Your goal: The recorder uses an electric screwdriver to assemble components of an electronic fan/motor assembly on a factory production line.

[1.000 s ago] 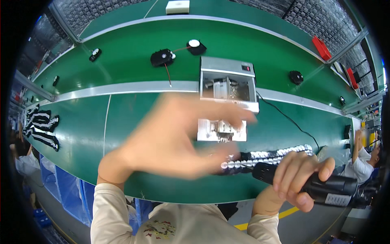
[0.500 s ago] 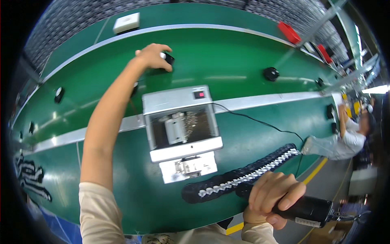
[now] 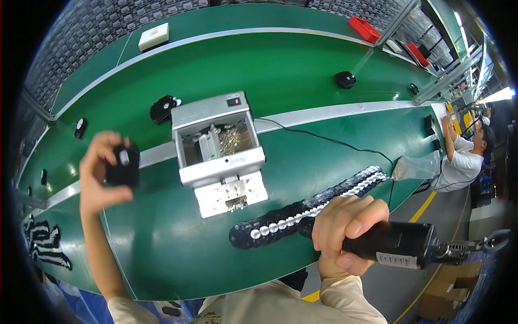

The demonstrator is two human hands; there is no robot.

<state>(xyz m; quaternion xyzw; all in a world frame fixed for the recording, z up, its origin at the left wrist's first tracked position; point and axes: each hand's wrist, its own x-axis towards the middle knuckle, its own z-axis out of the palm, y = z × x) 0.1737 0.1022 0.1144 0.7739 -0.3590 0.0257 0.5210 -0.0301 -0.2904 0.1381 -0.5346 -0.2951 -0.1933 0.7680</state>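
My left hand (image 3: 97, 170), somewhat blurred, grips a small black housing (image 3: 124, 166) with a light spot on its face, raised left of the screw feeder. That feeder (image 3: 189, 110) is a grey box holding many small screws, with a metal plate (image 3: 213, 201) at its front. My right hand (image 3: 348, 229) is wrapped round a black electric screwdriver (image 3: 396, 240), whose outer end has a spring and metal hook. The screwdriver's bit is hidden. Just beyond this hand lies a long row of black parts (image 3: 291, 218) with white round pieces along it.
A black part (image 3: 162, 109) sits behind the feeder on the green belt, and another black part (image 3: 345, 80) lies farther right. A cable (image 3: 334, 141) runs from the feeder past a clear bag (image 3: 418, 167). At the right, a co-worker (image 3: 467, 156) works. Black strips (image 3: 48, 243) lie far left.
My left hand has come back from the far belt toward the near left, carrying the black housing. My right hand keeps its grip on the screwdriver. The whole view has shifted slightly.
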